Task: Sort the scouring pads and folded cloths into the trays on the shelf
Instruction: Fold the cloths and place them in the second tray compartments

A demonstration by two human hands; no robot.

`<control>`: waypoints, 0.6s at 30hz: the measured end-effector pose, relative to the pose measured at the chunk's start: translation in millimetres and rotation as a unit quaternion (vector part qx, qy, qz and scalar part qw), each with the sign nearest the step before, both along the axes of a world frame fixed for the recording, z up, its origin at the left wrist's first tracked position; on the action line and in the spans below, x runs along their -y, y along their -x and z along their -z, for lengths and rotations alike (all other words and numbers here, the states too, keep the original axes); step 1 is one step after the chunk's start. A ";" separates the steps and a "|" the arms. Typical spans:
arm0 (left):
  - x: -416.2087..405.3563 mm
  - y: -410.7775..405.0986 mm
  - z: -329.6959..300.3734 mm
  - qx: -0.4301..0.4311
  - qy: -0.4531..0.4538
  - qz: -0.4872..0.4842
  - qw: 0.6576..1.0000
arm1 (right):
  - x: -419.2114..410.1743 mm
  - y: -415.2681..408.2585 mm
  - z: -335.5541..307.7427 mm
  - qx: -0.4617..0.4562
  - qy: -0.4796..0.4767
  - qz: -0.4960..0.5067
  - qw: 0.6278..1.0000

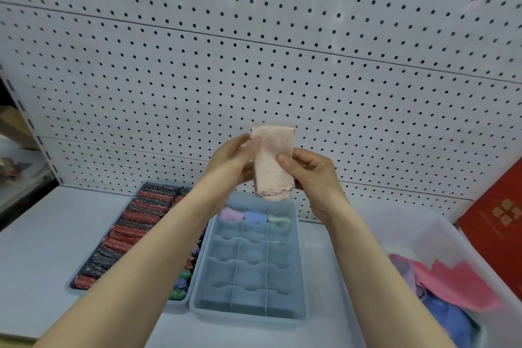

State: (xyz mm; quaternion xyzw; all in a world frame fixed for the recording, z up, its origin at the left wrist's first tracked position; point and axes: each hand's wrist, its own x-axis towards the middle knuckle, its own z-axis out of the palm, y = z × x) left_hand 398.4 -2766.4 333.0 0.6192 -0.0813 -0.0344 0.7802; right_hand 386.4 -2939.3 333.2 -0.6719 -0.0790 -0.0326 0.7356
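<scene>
Peach-pink waffle-textured folded cloth point(272, 161) is held upright in the air in front of the pegboard point(254, 51), above the far end of the blue divided tray point(248, 311). Both hands pinch it: the left hand point(234, 159) has its thumb across the cloth's upper left edge with fingers curled behind, and the right hand point(310, 169) presses its thumb on the right edge, fingers wrapped round the back. In the tray's far row sit three rolled cloths, pink point(231, 213), blue point(255, 217) and pale green point(278, 220); the nearer compartments hold nothing visible. Just left of it, a second tray point(74, 287) is packed with red and dark scouring pads point(135, 227). On the right of the shelf point(36, 248), a white bin point(418, 234) holds loose pink, purple and blue cloths point(457, 288). A red box point(500, 223) leans against the pegboard.
</scene>
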 end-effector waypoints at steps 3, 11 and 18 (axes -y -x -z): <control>0.8 2.6 10.6 -0.052 -0.027 0.002 0.998 | -2.5 -1.8 -1.5 0.016 0.018 0.006 1.000; -4.5 2.9 18.2 -0.077 0.028 -0.045 0.996 | 9.4 5.4 11.7 0.067 0.102 -0.121 0.985; -3.7 7.4 20.6 -0.063 0.015 -0.003 0.998 | 5.8 5.8 15.8 0.041 0.084 -0.041 0.995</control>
